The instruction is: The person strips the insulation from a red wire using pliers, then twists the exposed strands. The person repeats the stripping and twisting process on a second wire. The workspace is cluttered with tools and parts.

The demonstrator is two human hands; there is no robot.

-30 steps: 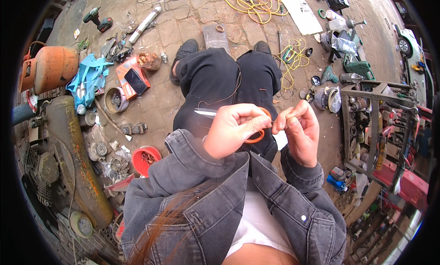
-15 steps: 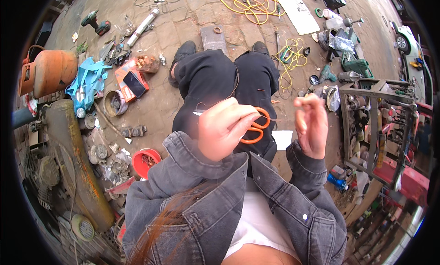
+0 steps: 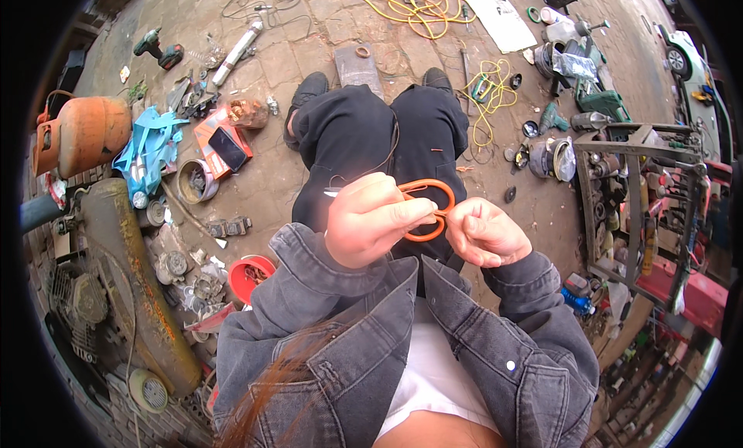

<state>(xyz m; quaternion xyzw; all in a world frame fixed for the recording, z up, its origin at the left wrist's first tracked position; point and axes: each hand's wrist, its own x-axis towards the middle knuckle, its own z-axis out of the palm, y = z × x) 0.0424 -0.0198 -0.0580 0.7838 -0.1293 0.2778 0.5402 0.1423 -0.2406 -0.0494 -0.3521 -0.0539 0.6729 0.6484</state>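
Scissors with orange handles (image 3: 428, 182) are gripped in my left hand (image 3: 368, 222), which is closed above my lap. The finger loops stick out to the right of that hand, and a pale blade tip shows at its left side. My right hand (image 3: 487, 233) has its fingers pinched together against the right side of the handles. Whatever is between those fingertips is too small to make out. A thin brownish wire (image 3: 398, 138) curves over my dark trousers toward my left hand.
Left stand an orange gas cylinder (image 3: 94, 136), a red bucket (image 3: 251, 276) with copper-coloured scraps and a phone (image 3: 227, 147) on a box. Ahead lies a yellow cable (image 3: 422, 14). At the right are a metal frame (image 3: 636, 200) and a green power drill (image 3: 552, 120).
My right hand has come left and down from its raised place to the scissors' handles, its fingers drawing together. My left hand keeps the scissors, whose handles have turned slightly.
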